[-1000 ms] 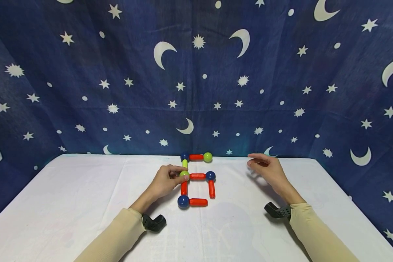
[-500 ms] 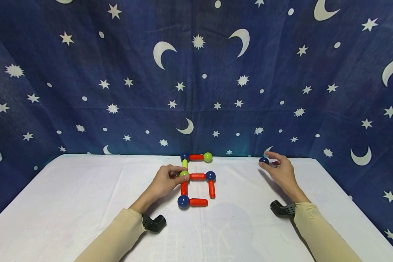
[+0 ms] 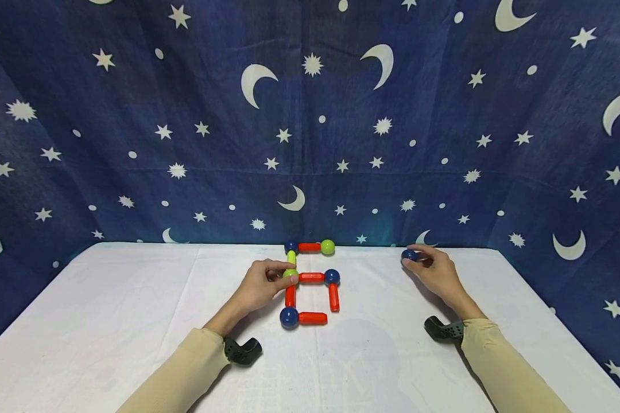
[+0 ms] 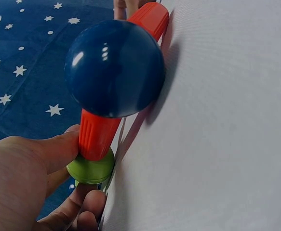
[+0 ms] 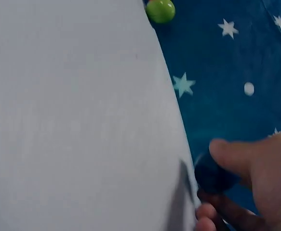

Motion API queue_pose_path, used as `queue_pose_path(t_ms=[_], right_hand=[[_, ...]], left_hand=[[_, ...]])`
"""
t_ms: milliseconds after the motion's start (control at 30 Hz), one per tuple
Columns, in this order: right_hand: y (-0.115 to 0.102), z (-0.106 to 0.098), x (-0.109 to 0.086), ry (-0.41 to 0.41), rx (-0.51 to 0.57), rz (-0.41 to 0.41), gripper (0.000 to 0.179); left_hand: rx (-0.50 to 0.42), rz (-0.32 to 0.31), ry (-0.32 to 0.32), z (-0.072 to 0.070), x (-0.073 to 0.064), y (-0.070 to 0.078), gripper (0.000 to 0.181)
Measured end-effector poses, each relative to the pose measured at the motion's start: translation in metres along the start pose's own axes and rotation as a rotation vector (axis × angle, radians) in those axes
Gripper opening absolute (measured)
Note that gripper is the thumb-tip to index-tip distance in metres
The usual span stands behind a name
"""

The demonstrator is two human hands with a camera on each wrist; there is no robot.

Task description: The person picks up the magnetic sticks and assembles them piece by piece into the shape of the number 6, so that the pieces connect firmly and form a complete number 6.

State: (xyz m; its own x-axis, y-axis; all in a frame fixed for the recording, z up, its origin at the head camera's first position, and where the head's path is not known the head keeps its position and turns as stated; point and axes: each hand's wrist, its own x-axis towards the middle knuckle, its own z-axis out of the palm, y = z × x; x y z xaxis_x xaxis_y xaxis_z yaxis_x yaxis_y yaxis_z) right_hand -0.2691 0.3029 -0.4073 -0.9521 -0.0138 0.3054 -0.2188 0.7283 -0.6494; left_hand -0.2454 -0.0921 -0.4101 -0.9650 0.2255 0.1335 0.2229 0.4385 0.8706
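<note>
A figure of magnetic rods and balls lies mid-table in the head view. My left hand (image 3: pixel 258 287) pinches its middle green ball (image 4: pixel 92 169) between thumb and fingers. From there a yellow-green rod (image 3: pixel 291 258) leads to the far blue ball (image 3: pixel 291 246), a red rod (image 3: pixel 312 277) to the right blue ball (image 3: pixel 332 277), and another red rod (image 3: pixel 290 296) to the near blue ball (image 3: pixel 289 317). Two red rods, the right one (image 3: pixel 333 299) and the near one (image 3: pixel 313 318), have free ends. At the far right, my right hand (image 3: pixel 440 276) holds a loose blue ball (image 3: pixel 408 256).
A red rod (image 3: pixel 309 248) with a green ball (image 3: pixel 328 247) at its end extends right from the far blue ball. The white-covered table (image 3: pixel 108 321) ends at a dark blue curtain (image 3: pixel 196 103) with moons and stars. Each wrist wears a black camera mount (image 3: pixel 243 351).
The right hand first moved right and a blue ball came into view in its fingers; now hand and ball have shifted slightly left. The left hand and the figure have stayed put.
</note>
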Motion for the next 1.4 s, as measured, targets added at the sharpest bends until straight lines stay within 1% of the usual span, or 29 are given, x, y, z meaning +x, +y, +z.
queue_pose_path(t_ms=[100,200,300,367,500,667,800,1033,1200,1300,1400], right_hand=[[-0.012,0.004,0.001,-0.081,0.054,-0.044,0.042],[-0.029,0.009,0.0,-0.217,0.139,-0.105,0.042],[-0.049,0.016,-0.004,-0.358,0.199,-0.158,0.041],[-0.061,0.021,-0.008,-0.435,0.236,-0.189,0.04],[-0.08,0.031,-0.016,-0.545,0.285,-0.24,0.039],[-0.093,0.042,-0.024,-0.652,0.298,-0.259,0.037],[-0.097,0.048,-0.029,-0.698,0.299,-0.265,0.034],[-0.097,0.053,-0.033,-0.723,0.292,-0.302,0.029],[-0.096,0.057,-0.035,-0.739,0.231,-0.317,0.029],[-0.097,0.058,-0.037,-0.743,0.202,-0.307,0.03],[-0.099,0.059,-0.038,-0.752,0.168,-0.29,0.034]], left_hand=[[0.003,0.004,0.001,0.0,0.0,-0.001,0.029],[0.013,0.022,0.002,0.0,0.0,-0.001,0.03],[0.014,0.027,0.005,-0.001,0.0,-0.001,0.029],[0.013,0.024,0.004,-0.001,0.0,0.0,0.029],[0.008,0.013,-0.002,-0.001,0.001,0.0,0.029],[0.001,0.02,-0.002,-0.001,0.003,-0.001,0.029],[-0.002,0.018,0.0,-0.001,0.003,-0.002,0.029],[-0.003,0.011,-0.002,-0.001,0.002,0.0,0.029],[-0.001,0.011,-0.002,0.0,0.002,0.0,0.029],[0.002,0.013,-0.001,-0.001,0.001,0.0,0.03],[0.01,0.01,-0.001,-0.001,0.001,0.001,0.029]])
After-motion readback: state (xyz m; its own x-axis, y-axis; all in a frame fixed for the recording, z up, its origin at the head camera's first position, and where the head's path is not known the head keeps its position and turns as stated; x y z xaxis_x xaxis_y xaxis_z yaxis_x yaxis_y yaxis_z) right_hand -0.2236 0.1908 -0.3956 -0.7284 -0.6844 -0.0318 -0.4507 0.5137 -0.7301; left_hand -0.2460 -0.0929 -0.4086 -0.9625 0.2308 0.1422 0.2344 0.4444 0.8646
